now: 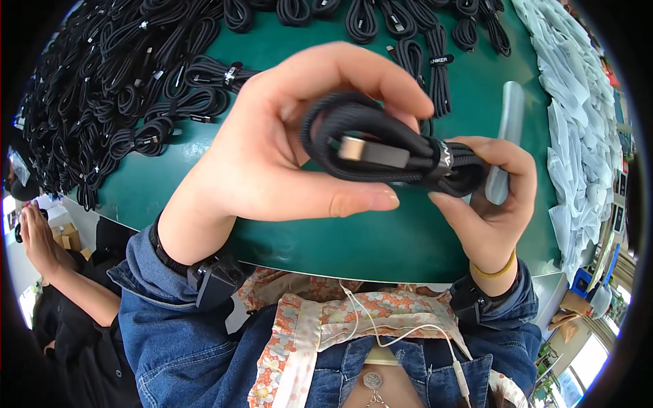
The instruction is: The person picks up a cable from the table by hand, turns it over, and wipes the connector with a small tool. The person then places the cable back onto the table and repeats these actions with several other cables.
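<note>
A coiled black braided cable (343, 129) is held up in front of me, bound by a black strap with light lettering. Its metal-tipped flat plug (381, 154) points left inside the loop. My left hand (272, 149) curves around the wide loop end, thumb below and fingers above. At the strapped end, my right hand (500, 197) pinches the bundle between thumb and fingers. A translucent grey-white strip (509, 129) is tucked in the right hand's fingers and sticks up past them; I cannot tell what it is.
Under my hands is a green tabletop (286, 245). A large heap of black cables (109, 88) covers its left side, and several coiled cables (398, 20) line the far side. Whitish translucent plastic bags (578, 136) lie at the right edge. A co-worker's hand (41, 238) shows at far left.
</note>
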A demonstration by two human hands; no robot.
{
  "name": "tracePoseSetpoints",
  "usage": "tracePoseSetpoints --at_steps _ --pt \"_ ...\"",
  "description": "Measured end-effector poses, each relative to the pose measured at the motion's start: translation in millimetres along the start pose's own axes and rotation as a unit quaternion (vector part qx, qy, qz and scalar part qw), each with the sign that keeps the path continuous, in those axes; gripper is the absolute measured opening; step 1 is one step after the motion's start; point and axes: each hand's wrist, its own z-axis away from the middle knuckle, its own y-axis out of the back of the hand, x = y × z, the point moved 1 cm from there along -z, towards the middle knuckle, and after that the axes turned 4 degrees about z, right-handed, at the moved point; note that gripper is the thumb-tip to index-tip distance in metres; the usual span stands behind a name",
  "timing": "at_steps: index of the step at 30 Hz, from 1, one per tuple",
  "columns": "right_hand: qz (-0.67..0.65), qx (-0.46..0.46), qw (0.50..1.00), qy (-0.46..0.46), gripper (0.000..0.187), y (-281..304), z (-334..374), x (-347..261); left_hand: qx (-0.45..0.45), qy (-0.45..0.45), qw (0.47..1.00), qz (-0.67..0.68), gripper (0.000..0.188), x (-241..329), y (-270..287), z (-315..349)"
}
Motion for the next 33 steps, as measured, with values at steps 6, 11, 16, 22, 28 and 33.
tracePoseSetpoints --at_steps 6,11,16,22,28,33 --pt "0.029 -0.006 0.999 -0.044 0.044 -2 1 0 -0.012 -0.006 0.999 -0.031 0.044 2 0 -1" --pt "0.054 -0.003 0.997 -0.056 0.044 -1 2 -2 0.007 0.003 0.999 -0.039 0.048 2 -1 -1" --pt "-0.040 -0.016 0.990 -0.135 0.042 1 3 -5 -0.037 -0.007 0.996 -0.084 0.047 -1 7 -3" --pt "0.031 -0.275 0.960 -0.044 0.039 2 -3 -14 0.045 -0.052 0.994 0.087 0.049 11 63 -14" --pt "0.122 -0.162 0.979 0.023 0.039 4 -8 -15 0.074 -0.060 0.877 -0.471 0.040 -16 66 -17" --pt "-0.189 0.146 0.956 -0.171 0.052 8 -15 2 -0.007 -0.098 0.716 -0.691 0.043 -41 47 -18"
